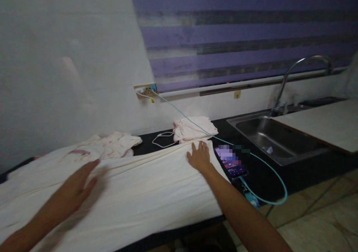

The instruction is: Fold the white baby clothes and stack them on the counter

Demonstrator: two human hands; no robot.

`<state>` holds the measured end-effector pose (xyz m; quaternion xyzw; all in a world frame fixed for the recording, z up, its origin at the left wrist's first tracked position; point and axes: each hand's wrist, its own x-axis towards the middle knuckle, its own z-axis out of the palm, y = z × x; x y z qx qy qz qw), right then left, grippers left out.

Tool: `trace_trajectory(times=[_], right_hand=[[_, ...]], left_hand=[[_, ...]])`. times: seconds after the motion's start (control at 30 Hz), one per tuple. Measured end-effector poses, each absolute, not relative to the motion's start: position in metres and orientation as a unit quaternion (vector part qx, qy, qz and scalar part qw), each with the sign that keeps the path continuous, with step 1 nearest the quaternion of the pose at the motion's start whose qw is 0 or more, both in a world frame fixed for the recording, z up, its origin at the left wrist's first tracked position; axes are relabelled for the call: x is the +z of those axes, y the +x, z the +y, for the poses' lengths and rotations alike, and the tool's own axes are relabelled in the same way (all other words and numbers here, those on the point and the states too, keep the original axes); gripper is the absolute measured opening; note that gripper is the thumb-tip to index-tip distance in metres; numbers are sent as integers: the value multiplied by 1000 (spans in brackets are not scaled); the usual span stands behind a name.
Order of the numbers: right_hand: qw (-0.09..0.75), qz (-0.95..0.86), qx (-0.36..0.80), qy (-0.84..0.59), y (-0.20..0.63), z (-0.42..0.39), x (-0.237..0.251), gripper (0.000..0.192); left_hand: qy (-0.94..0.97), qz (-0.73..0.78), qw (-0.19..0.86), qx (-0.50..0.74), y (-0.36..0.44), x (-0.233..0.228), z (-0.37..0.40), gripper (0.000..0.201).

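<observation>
A large pale pink cloth (134, 192) lies spread flat along the black counter (268, 173). My left hand (75, 186) rests flat on it near its left part, fingers together and stretched out; it looks blurred. My right hand (199, 156) presses flat on the cloth's far right corner, fingers spread. Neither hand grips anything. A folded pale pink cloth (190, 129) sits just beyond my right hand. A crumpled pink garment (117, 144) lies at the back left.
A phone (231, 161) with a lit screen lies right of my right hand, on a teal cable (268, 170) running to a wall socket (145, 91). A white cable (162, 139) lies by the folded cloth. A steel sink (276, 140) with a tap (296, 76) lies right.
</observation>
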<state>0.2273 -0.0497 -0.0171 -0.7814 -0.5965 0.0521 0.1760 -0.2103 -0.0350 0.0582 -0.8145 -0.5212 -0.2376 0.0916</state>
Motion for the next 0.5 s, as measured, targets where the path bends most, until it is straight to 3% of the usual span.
trace_trajectory(times=[0.27,0.37,0.5], right_hand=[[176,-600,60,-778,230,-53,-13,71],[166,-606,60,-775,232,-52,-13,70],[149,-603,66,-781,232,-50,-14,72]], left_hand=[[-899,-419,18,-123,53,-19,-46,64],[-904,-419,14,-80,53,-22,-32,62],[-897,-439,20,-52,-25,-25,-3,63]])
